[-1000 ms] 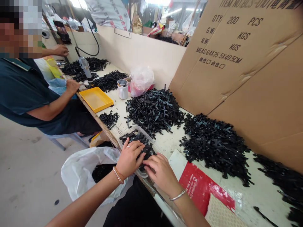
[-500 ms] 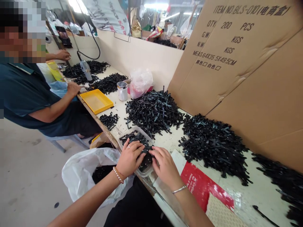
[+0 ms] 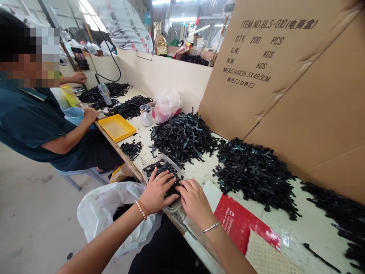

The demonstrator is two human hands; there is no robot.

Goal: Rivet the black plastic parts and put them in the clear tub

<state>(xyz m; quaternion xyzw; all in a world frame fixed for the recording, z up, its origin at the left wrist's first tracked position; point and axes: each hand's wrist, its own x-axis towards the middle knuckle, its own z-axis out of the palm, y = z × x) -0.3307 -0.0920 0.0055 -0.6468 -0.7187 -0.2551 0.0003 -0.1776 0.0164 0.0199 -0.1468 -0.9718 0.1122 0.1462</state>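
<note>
We had both hands in the clear tray [image 3: 164, 157] at the table's near edge, over the black parts [image 3: 158, 168] filling it. Our left hand [image 3: 155, 192] lay spread wide and flat on them; our right hand [image 3: 194, 199] curled its fingers down, and we could not tell if it pinched anything. Just beyond rose a heap of black strips [image 3: 182, 135], with a second heap [image 3: 253, 173] to the right against the cardboard wall [image 3: 285, 106]. A red sheet [image 3: 242, 224] lay beside our right wrist, a white bag [image 3: 97, 209] hung below, and a co-worker's arm [image 3: 67, 137] rested near a yellow tray [image 3: 116, 127].
</note>
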